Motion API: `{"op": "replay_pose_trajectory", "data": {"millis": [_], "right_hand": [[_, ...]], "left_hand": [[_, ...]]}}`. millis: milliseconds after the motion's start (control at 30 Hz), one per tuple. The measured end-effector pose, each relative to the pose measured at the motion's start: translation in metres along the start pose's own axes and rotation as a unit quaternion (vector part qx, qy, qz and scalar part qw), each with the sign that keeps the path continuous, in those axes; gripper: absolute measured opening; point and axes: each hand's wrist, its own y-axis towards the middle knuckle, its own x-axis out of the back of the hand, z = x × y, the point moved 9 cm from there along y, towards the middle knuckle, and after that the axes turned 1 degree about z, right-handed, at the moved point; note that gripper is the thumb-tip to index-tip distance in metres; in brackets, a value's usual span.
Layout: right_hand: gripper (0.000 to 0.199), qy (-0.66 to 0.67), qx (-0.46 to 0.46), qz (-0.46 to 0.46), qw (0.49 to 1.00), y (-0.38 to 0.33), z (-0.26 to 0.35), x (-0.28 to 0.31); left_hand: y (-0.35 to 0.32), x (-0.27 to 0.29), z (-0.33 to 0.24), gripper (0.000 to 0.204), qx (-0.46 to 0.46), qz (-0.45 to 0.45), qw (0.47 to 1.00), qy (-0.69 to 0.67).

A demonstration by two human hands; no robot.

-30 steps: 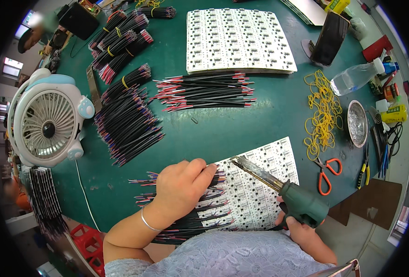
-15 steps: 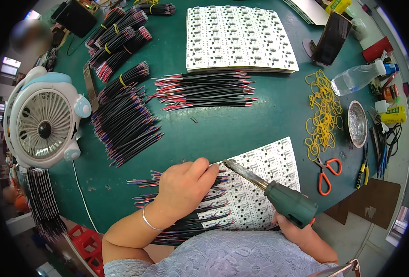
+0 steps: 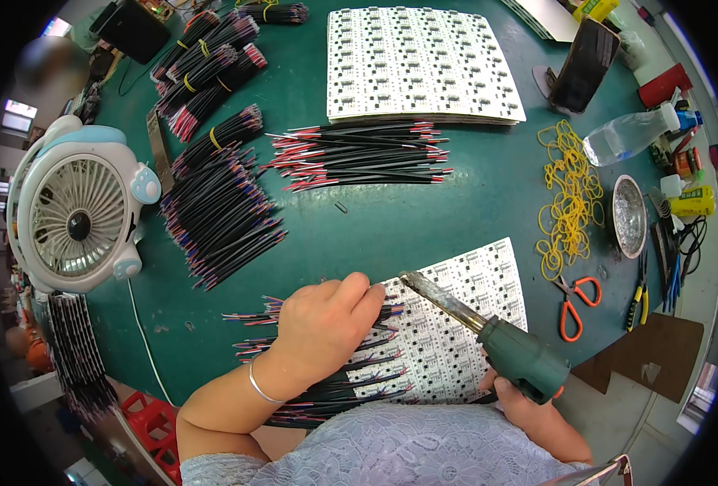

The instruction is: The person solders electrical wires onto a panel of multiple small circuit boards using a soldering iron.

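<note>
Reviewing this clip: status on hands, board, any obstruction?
Left hand over wires at left of white circuit board, hold unclear. Right hand gripping green soldering iron, tip near board's far edge. Orange-handled cutters right of board, apart.

Fan (image 3: 78, 226): white and pale blue, at left of the worktop (image 3: 456, 219)
Bottle (image 3: 628, 146): clear, far right
Stools (image 3: 150, 419): red, lower left

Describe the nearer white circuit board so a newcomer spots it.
On the green table, go to the near edge. The circuit board lies there, beneath the soldering iron in the right hand. Unlike the white stack farther back, it has dark wires reaching onto its left part.
</note>
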Motion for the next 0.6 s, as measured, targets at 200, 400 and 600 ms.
{"op": "replay_pose_trajectory", "data": {"millis": [200,400,600], "right_hand": [[0.027,-0.060,0.040,-0.034,0.997,-0.006,-0.004,0.003],[0.029,-0.068,0.038,-0.020,0.997,-0.003,-0.005,0.000],[0.033,-0.104,0.080,-0.019,0.991,-0.005,-0.004,-0.003]], "left_hand": [[-0.002,-0.001,0.006,0.024,-0.020,-0.025,0.999,-0.033],[0.001,0.000,0.004,0.020,-0.049,-0.040,0.997,-0.032],[0.004,0.003,-0.005,0.020,-0.058,-0.008,0.998,0.016]]}}
